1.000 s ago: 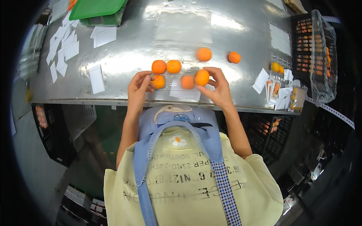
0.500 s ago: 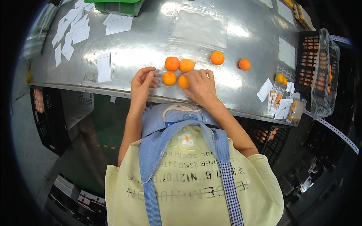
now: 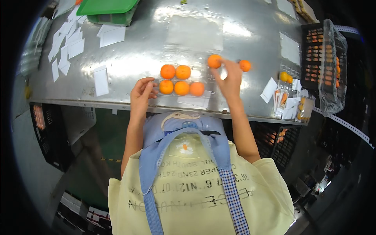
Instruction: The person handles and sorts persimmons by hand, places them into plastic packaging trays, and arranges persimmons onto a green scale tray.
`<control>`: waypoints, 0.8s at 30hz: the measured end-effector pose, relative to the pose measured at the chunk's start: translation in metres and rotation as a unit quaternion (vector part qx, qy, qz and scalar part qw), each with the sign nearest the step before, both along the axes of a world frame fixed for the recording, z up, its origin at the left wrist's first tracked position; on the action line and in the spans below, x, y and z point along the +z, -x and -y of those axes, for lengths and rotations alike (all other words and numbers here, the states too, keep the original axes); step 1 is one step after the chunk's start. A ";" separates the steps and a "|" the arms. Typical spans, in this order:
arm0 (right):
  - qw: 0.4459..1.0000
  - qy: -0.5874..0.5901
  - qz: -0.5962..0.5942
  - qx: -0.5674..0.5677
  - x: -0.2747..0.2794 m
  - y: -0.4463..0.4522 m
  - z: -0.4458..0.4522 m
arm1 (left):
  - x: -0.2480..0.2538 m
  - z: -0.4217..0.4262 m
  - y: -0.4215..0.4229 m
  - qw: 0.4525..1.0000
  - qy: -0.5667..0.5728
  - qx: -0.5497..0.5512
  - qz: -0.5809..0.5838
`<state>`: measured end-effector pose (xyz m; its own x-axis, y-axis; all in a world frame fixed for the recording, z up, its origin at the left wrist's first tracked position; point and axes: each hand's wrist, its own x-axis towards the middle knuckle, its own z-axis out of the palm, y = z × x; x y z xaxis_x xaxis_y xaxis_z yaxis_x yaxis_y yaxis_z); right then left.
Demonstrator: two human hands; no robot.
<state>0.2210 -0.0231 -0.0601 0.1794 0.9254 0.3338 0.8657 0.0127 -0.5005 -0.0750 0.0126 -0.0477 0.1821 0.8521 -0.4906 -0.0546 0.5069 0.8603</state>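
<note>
Several oranges (image 3: 182, 88) sit in two rows in a clear plastic tray (image 3: 207, 94) near the table's front edge, two behind and three in front. My left hand (image 3: 143, 91) is at the tray's left side, fingers curled and apart, with nothing visible in it. Beyond the tray's right end, my right hand (image 3: 229, 76) has its thumb and fingers around the near side of another orange (image 3: 214, 61). One more orange (image 3: 245, 65) lies just right of that hand. A white card (image 3: 194, 102) shows at the tray's front edge.
White cards (image 3: 70, 43) lie scattered at the left, near a green-lidded container (image 3: 107, 8). Clear packaging (image 3: 195, 32) lies flat behind the oranges. At the right are small packs with fruit (image 3: 303, 109) and a black crate (image 3: 314, 53) with plastic over its side.
My right hand has left the front row and moved right and away to the loose orange. The front row now shows three oranges uncovered. My left hand stays beside the tray.
</note>
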 end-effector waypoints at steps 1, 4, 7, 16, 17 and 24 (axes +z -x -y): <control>0.998 -0.024 0.024 -0.045 -0.005 -0.026 -0.001 | -0.002 0.000 0.000 1.000 -0.001 -0.002 -0.004; 0.980 0.074 0.097 -0.156 -0.006 -0.079 0.008 | -0.005 0.001 -0.007 0.996 -0.069 -0.029 -0.055; 0.979 0.156 0.014 -0.130 -0.014 -0.105 0.017 | -0.003 0.001 -0.019 0.984 -0.115 -0.067 -0.118; 0.714 0.085 -0.690 -0.087 0.015 -0.052 0.016 | -0.002 0.002 -0.036 0.980 -0.123 -0.123 -0.102; 0.707 0.103 -0.696 -0.073 0.024 -0.037 0.016 | -0.001 0.001 -0.040 0.980 -0.128 -0.126 -0.091; 0.672 0.202 -0.712 0.016 0.049 0.025 0.014 | 0.044 -0.008 -0.076 0.971 -0.148 -0.186 0.005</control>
<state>0.1959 -0.0368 -0.0114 0.0290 0.9002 -0.4345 -0.4932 -0.3652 -0.7895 0.0005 0.0201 -0.0036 0.5075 0.8303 -0.2302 0.0753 0.2234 0.9718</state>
